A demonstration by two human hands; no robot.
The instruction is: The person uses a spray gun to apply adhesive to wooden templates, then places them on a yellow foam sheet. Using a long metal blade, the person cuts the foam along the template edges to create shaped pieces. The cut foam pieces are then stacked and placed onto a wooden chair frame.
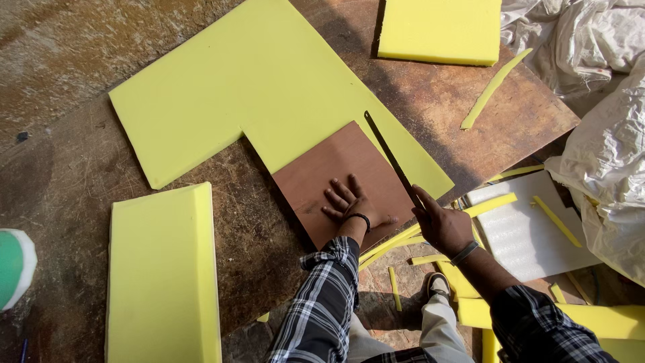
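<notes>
The blade [392,160] is a long, thin dark strip whose long axis runs diagonally, its free tip pointing up and to the left, away from the person, and its near end disappearing into the right hand [440,225]. That hand is curled shut around the near end, so the blade reaches out from the fingers and lies along the right edge of the board [339,180], a brown square panel set cornerwise on the big foam sheet [262,87]. The left hand [351,204] lies flat on the board with fingers spread wide and pointing up-left, holding nothing, just pressing down; it sits just left of the blade's near half. The foam sheet is yellow with a stepped outline, resting on the worn wooden table [80,175], and the blade crosses it where foam meets the board's edge. No container shows clearly in view (the crumpled white plastic [605,161] at the right may be bags, but what is inside them cannot be told). A second foam slab [161,275] lies at the lower left, a third [440,30] at the top, and thin yellow offcuts [490,89] are scattered on the table's right side and below the right hand. Both arms wear plaid sleeves [322,309].
</notes>
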